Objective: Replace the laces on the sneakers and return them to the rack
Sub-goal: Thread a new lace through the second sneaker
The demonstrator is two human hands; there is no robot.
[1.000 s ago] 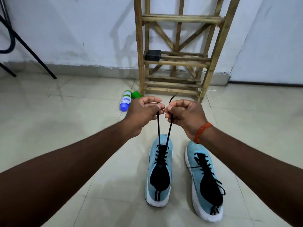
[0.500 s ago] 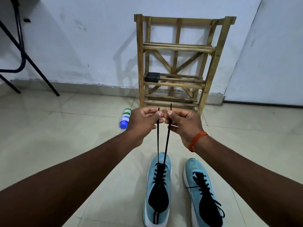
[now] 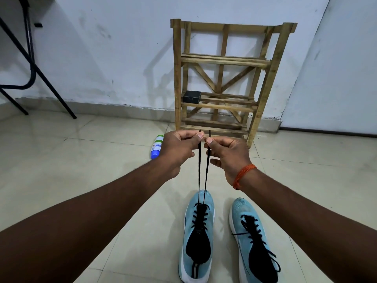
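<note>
**Tiled floor** (image 3: 85, 160): glossy and bare on both sides of the grip and below it, so there is wide room to swing either way. Judged risk: nothing pins the shoe, so a hard haul could skid it.

**Wooden rack** (image 3: 222, 60): against the wall, just beyond the grip. Its lowest slats sit close behind the knuckles, and a further forward pull may strike them. There is shelf room to the right of the box.

**Left sneaker** (image 3: 199, 231): directly beneath the grip, toe toward the rack, laced through the eyelets and not yet tied.

**Right sneaker** (image 3: 251, 242): below and right of the grip, its lace lying loose – a stray end could snag under a moving wrist.

**Left hand** (image 3: 177, 148), **right hand** (image 3: 228, 154): nearly touching, each pinching one lace end between thumb and forefinger.

**Spray bottle** (image 3: 157, 147): lying just left of the grip, partly hidden by the left hand. An outward swing would likely send it rolling.

**Small black box** (image 3: 191, 97): above the grip, at the left end of the middle shelf.

**Lace ends** (image 3: 199, 170): taut and side by side, with short tips showing above the fingers – little margin, so a slip or uneven pull would leave the lengths mismatched.
</note>
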